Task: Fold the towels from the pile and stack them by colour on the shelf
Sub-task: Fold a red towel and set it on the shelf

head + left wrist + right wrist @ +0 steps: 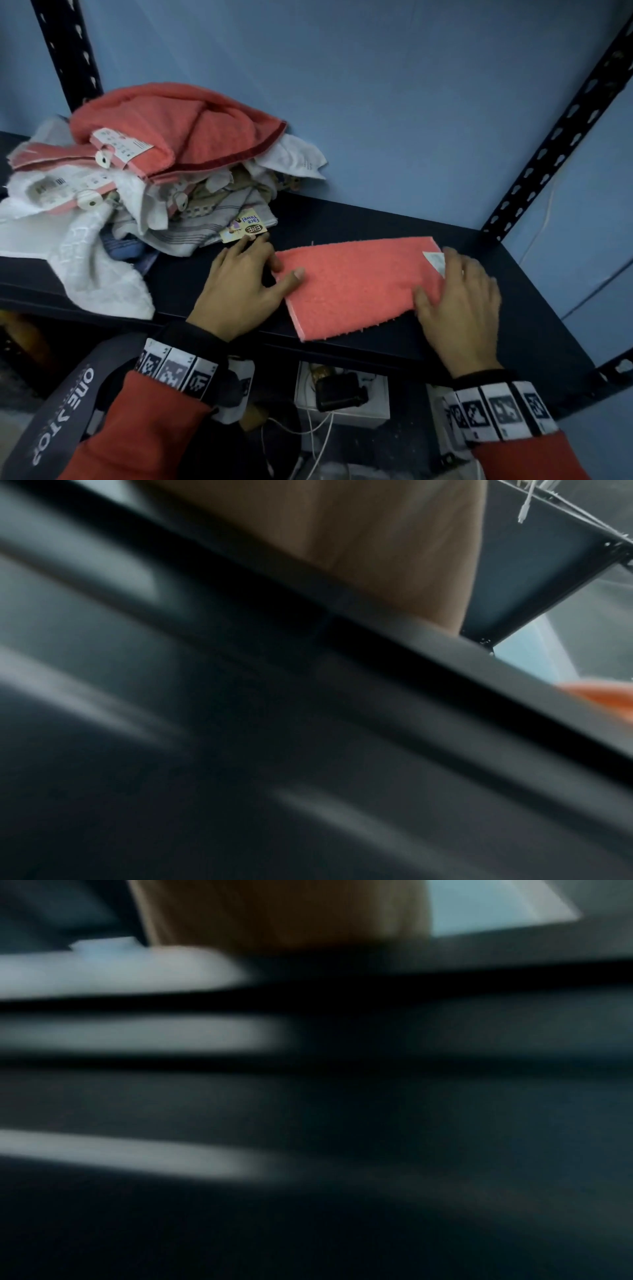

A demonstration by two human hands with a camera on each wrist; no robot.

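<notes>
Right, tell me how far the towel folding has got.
Early days. Done: no finished stack shows on the shelf. In hand: one coral towel lies folded flat at the shelf's front edge, the left hand at its left end, thumb on it, the right hand flat on its right end. Left: the pile of coral, white and striped towels is still jumbled.

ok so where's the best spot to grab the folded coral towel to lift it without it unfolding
Probably pinch the folded coral towel at both short ends, where the left hand and right hand already rest. It lies flat and long across the shelf, so come in from the sides, fingers under, thumbs on top.
</notes>
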